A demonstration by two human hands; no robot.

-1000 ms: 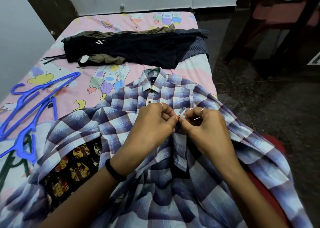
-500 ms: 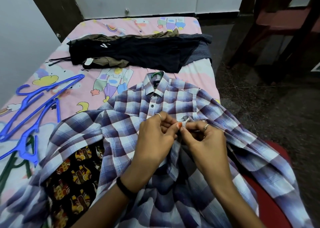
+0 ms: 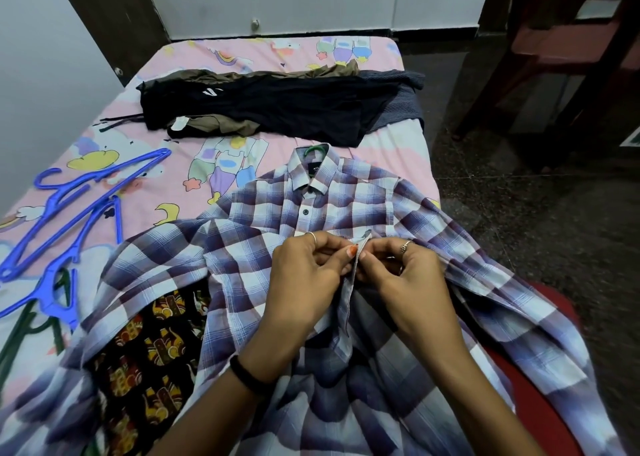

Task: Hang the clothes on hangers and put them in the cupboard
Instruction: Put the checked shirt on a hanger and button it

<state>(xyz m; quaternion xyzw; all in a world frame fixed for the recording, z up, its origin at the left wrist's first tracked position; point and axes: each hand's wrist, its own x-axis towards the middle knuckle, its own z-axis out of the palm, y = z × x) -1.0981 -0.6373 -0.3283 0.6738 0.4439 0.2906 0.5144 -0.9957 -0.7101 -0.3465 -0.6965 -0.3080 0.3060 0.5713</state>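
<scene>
A purple-and-white checked shirt [image 3: 263,248] lies face up across the near end of the bed, collar pointing away. A green hanger hook [image 3: 314,150] pokes out of the collar. My left hand [image 3: 304,275] and my right hand [image 3: 405,279] meet at the shirt's front placket below the top dark button, each pinching one edge of the cloth between thumb and fingers. Several blue hangers [image 3: 65,220] lie on the sheet to the left. A pile of black and olive clothes [image 3: 273,106] lies across the far part of the bed.
A black garment with an orange elephant print [image 3: 149,348] shows under the shirt's left sleeve. The pink cartoon bedsheet [image 3: 194,165] covers the bed. A dark wooden chair [image 3: 568,50] stands at the far right on the speckled floor. White cupboard doors [image 3: 311,2] are behind the bed.
My hands have moved a little down the shirt's placket, uncovering the buttoned top button; the view has tilted so the bed sits lower in frame.
</scene>
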